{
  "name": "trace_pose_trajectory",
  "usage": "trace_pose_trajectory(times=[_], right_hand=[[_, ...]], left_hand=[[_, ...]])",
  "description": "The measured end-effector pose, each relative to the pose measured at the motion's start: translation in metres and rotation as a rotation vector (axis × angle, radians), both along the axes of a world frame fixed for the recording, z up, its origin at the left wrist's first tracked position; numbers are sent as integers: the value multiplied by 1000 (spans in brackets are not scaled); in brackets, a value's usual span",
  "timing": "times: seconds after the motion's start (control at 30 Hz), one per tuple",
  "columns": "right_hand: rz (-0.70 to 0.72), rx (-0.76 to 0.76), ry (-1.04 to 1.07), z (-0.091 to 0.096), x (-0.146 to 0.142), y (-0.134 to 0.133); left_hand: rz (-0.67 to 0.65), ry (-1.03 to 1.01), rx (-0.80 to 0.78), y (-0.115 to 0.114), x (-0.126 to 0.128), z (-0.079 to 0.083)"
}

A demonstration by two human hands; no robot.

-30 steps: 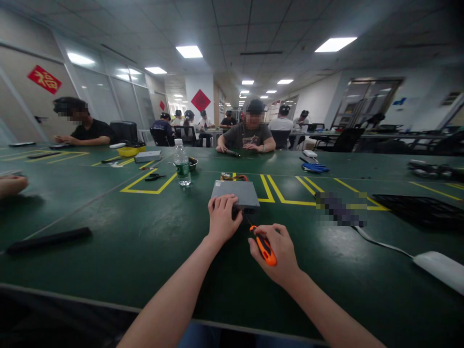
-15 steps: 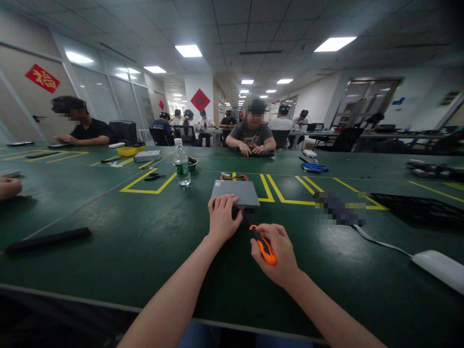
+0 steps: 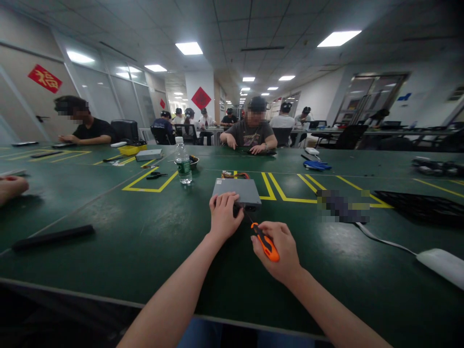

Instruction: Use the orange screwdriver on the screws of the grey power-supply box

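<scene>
A grey metal computer power supply [image 3: 243, 189] lies on the green table in front of me, its coloured cables [image 3: 237, 176] sticking out at the far side. My left hand [image 3: 225, 214] grips its near left corner, fingers over the top and thumb against the front. In my right hand [image 3: 279, 249] is an orange and black screwdriver [image 3: 266, 243], held by the handle. Its thin shaft slants up and left to the near face of the power supply. Where the tip meets the case is too small to make out.
A water bottle [image 3: 183, 162] stands left of the power supply. On the near left lies a black bar [image 3: 54, 237]. To the right are a white adapter [image 3: 442, 266] with a cable and a black panel [image 3: 420, 208]. A co-worker [image 3: 250, 130] sits opposite; another person's hand [image 3: 12, 188] shows at far left.
The view has shifted slightly. My hands keep almost the same hold, with the screwdriver still at the front of the power supply. The hands of the co-worker opposite have moved apart.
</scene>
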State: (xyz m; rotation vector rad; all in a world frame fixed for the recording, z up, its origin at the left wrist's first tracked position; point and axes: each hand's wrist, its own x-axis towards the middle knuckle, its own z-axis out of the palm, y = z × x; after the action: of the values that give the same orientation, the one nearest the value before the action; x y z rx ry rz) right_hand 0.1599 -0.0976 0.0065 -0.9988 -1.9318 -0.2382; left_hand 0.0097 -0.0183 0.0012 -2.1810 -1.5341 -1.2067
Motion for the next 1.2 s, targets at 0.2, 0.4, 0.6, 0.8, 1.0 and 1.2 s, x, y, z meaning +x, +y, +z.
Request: trace_pose_trajectory(times=[0.2, 0.4, 0.6, 0.8, 1.0, 1.2], right_hand=[[53, 53, -154, 0, -2, -2], [68, 30, -221, 1, -3, -2], [75, 40, -176, 4, 5, -1], [80, 149, -41, 6, 20, -1], [38, 151, 1, 6, 24, 0], [18, 137, -3, 7, 25, -1]], left_hand=[[-9, -3, 0, 0, 0, 1], [-8, -6, 3, -1, 0, 2], [1, 2, 0, 0, 0, 0], [-5, 2, 4, -1, 0, 0], [2, 9, 2, -1, 0, 2], [-6, 14, -9, -2, -1, 2]])
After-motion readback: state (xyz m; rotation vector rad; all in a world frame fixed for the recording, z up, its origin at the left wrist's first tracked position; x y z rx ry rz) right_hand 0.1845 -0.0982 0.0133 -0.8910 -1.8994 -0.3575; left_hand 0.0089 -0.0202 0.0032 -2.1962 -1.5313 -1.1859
